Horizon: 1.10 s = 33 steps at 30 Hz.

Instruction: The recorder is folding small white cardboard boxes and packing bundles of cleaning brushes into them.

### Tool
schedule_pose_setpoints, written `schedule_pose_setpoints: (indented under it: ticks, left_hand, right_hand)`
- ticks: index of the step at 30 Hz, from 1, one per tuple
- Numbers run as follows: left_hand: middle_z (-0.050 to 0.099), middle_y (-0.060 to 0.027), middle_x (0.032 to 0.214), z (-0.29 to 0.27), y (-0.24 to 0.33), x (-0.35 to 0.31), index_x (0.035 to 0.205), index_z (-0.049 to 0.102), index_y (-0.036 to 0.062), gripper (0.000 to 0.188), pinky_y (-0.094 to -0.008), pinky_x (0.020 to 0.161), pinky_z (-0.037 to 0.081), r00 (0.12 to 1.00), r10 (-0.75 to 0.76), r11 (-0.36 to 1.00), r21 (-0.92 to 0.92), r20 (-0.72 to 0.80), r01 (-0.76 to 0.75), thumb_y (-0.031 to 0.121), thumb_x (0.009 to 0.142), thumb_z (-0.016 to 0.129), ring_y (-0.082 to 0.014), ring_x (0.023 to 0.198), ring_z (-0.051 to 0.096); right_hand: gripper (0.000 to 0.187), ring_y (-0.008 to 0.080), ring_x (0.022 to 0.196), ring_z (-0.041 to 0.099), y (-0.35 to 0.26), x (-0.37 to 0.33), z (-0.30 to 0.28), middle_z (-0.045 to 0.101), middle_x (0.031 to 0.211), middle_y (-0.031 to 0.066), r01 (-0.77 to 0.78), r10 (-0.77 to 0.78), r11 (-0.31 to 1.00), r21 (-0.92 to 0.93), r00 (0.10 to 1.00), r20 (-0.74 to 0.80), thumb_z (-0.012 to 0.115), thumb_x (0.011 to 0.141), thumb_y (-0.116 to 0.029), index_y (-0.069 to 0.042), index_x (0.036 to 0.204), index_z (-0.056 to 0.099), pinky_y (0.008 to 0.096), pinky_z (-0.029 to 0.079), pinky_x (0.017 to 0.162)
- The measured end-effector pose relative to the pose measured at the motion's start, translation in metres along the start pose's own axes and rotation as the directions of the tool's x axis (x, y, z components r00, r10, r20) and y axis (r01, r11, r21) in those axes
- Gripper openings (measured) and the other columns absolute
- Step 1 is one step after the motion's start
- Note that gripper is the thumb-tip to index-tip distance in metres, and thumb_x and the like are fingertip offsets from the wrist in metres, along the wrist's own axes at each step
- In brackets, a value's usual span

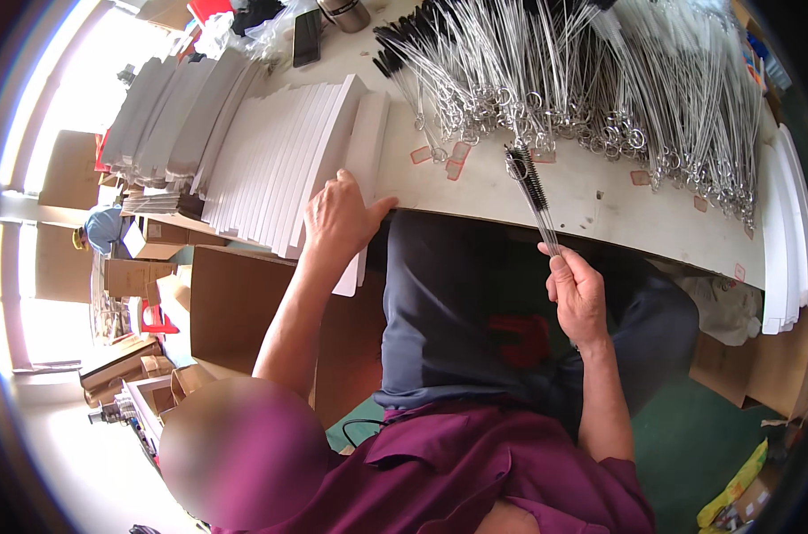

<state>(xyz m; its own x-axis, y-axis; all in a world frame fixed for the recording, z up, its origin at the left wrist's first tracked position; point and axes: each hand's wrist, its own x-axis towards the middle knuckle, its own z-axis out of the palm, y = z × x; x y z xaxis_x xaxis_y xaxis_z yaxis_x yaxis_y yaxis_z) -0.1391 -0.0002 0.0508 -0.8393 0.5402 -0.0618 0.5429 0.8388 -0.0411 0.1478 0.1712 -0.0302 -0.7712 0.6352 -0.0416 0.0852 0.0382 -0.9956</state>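
Observation:
My left hand (340, 218) is at the near end of a row of narrow white boxes (279, 165). Its fingers and thumb straddle the end white box (368, 133), which juts past the table edge. My right hand (577, 289) pinches a small bundle of wire cleaning brushes (536, 191) by their thin stems. Black bristles and a wire ring show at the bundle's upper end, over the table's front edge. Beyond it lies a large heap of similar brushes (511, 71) with wire rings toward me. A few more brushes (413, 98) lie apart, left of the heap.
Stacked pale cartons (177, 116) stand at the table's far left. A phone (307, 38) and a metal cup (345, 13) sit at the back. Small red-edged slips (457, 160) dot the tabletop (591, 191). White boxes (782, 231) stand at the right edge; an open cardboard box (244, 307) is below left.

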Motion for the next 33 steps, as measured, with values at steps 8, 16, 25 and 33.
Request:
schedule_pose_setpoints:
  ticks: [8, 16, 25, 33]
  left_hand:
    - [0.071, -0.0281, 0.102, 0.023, -0.035, 0.002, 0.109, 0.064, -0.0111, 0.056, -0.0463, 0.092, 0.056, 0.978, 0.111, 0.975, -0.169, -0.177, -0.141, 0.034, 0.079, 0.078, -0.0442, 0.097, 0.07]
    - [0.073, -0.0154, 0.099, -0.001, -0.034, -0.004, 0.115, 0.068, -0.0071, 0.039, -0.0335, 0.077, 0.059, 0.913, 0.096, 0.191, -0.908, 0.396, 0.374, 0.019, 0.086, 0.062, -0.0198, 0.082, 0.069]
    - [0.068, -0.0187, 0.108, 0.015, -0.021, 0.011, 0.125, 0.059, -0.0061, 0.046, -0.0355, 0.078, 0.059, 0.958, 0.171, -0.364, -0.889, 0.231, 0.28, 0.024, 0.091, 0.07, -0.021, 0.085, 0.067]
    - [0.066, -0.0233, 0.111, 0.012, 0.011, 0.025, 0.137, 0.049, -0.0046, 0.048, -0.0394, 0.084, 0.057, 0.992, 0.121, -0.475, -0.877, 0.02, 0.075, 0.014, 0.095, 0.063, -0.0246, 0.089, 0.064]
  right_hand:
    - [0.034, 0.0047, 0.059, 0.043, 0.001, -0.003, 0.002, 0.048, 0.066, -0.0044, -0.02, 0.02, 1.0, 0.003, 1.0, 0.021, 0.054, 0.111, -0.026, 0.0, 0.126, 0.069, 0.023, 0.035, 0.054]
    - [0.03, 0.005, 0.059, 0.046, -0.006, -0.006, 0.006, 0.049, 0.066, -0.0035, -0.023, 0.025, 0.999, -0.027, 0.998, 0.054, 0.056, 0.11, -0.023, 0.0, 0.12, 0.072, 0.0243, 0.038, 0.053]
    - [0.029, 0.0043, 0.058, 0.042, -0.03, -0.015, 0.008, 0.046, 0.064, -0.0048, -0.026, 0.033, 0.999, -0.038, 0.979, 0.201, 0.057, 0.11, -0.023, 0.001, 0.117, 0.072, 0.0239, 0.036, 0.053]
    - [0.023, 0.0057, 0.059, 0.046, -0.043, -0.038, 0.014, 0.06, 0.068, 0.0003, -0.086, 0.105, 0.994, -0.071, 0.931, 0.35, 0.061, 0.107, -0.018, 0.0, 0.114, 0.074, 0.0254, 0.039, 0.053]
